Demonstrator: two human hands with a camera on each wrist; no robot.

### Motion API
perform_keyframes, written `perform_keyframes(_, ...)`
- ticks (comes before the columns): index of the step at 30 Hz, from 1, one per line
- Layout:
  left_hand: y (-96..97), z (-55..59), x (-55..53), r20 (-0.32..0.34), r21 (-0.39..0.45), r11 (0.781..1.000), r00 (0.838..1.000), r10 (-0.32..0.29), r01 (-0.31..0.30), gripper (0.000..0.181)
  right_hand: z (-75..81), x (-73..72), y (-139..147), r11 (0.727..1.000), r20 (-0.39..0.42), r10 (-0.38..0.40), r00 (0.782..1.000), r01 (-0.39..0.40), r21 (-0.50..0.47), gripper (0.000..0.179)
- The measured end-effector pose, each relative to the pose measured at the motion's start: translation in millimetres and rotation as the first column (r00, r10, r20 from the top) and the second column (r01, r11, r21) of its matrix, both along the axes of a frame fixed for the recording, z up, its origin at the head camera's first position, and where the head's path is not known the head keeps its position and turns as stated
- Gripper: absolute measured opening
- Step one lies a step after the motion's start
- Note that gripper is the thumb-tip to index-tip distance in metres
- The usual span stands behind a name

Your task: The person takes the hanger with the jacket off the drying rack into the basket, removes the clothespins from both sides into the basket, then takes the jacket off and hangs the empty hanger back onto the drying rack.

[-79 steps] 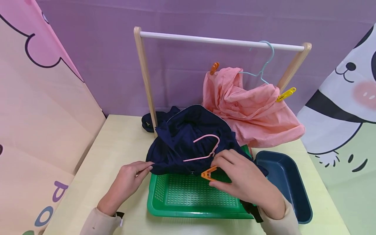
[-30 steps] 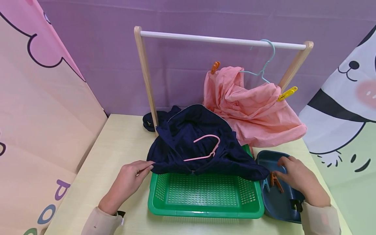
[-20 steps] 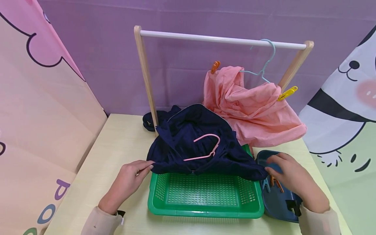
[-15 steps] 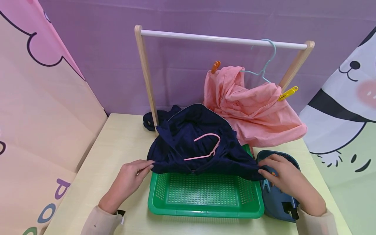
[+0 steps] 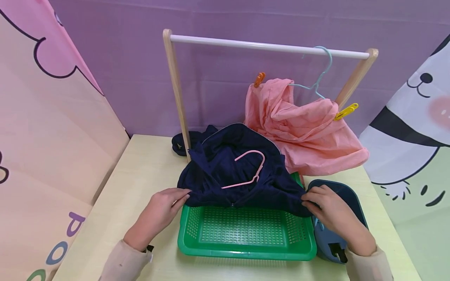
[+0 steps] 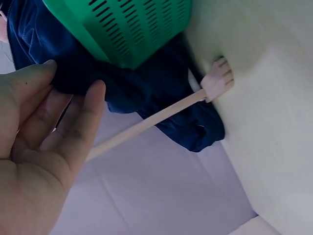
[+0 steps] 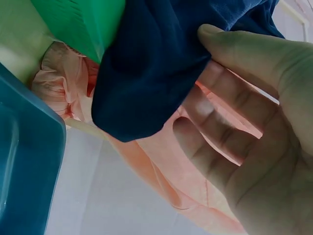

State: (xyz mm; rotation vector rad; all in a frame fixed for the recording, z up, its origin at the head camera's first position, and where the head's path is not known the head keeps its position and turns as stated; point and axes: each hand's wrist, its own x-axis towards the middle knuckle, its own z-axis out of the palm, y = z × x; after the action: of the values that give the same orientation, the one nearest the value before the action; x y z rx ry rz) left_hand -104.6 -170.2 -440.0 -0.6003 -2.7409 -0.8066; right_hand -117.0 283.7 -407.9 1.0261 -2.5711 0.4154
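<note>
A navy zip-up garment [image 5: 214, 173] lies bunched over the back of the green basket [image 5: 246, 255], with a pink hanger [image 5: 240, 184] showing in its opening. At the garment's left end, my left hand [image 5: 159, 208] pinches the dark cloth between thumb and fingers. My right hand [image 5: 332, 207] grips the opposite end, beside the blue tray [image 5: 325, 242]. In the right wrist view, the thumb of that hand [image 7: 254, 132] presses a fold of navy cloth [image 7: 146, 73] against the index finger. Most of the hanger's body is hidden by the garment.
Behind stands a wooden rack with a white rail [image 5: 246, 43]. A pink garment [image 5: 302, 132] hangs there on a light-blue hanger [image 5: 325, 70], with an orange clothespin [image 5: 259, 79] and a yellow clothespin [image 5: 346, 112] on it. A navy sleeve [image 5: 179, 144] lies by the left post.
My right hand first held an orange clothespin near the hanger, left it in the blue tray, then came left onto the garment's right end. The left hand shifted slightly right; the hanger rose a little.
</note>
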Motion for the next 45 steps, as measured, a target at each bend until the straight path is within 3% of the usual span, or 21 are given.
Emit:
perform_keyframes(3,4.3,4.3,-0.7,0.002,-0.034,0.999,1.0,-0.012,0.012,0.022,-1.6,-0.1,1,1.0,-0.015,0.003,1.0,-0.003,0.003,0.024)
perform_keyframes(10,16.2,7.8,-4.4,-0.081,-0.054,0.995,0.993,-0.091,0.086,0.021,-1.9,1.3,1,1.0,-0.018,0.012,1.0,-0.012,0.009,0.021)
perform_keyframes(19,39.7,15.9,-10.1,-0.05,-0.015,0.99,0.989,-0.14,0.139,0.021,-5.8,-0.5,-1,0.999,-0.024,0.032,0.999,-0.032,-0.003,0.022)
perform_keyframes(31,71.1,33.3,-20.9,-0.135,-0.04,0.97,0.96,-0.243,0.24,0.016,-5.4,2.4,-1,1.0,-0.037,0.025,0.999,-0.025,-0.012,0.021)
perform_keyframes(39,82.8,44.9,-23.8,-0.119,-0.1,0.953,0.947,-0.297,0.286,0.016,-5.0,4.2,-1,1.0,-0.038,0.021,0.999,-0.021,-0.015,0.019)
perform_keyframes(45,90.2,50.4,-26.5,-0.16,-0.123,0.944,0.933,-0.322,0.305,0.011,-5.1,4.0,-2,1.0,-0.04,0.023,0.999,-0.024,-0.018,0.018)
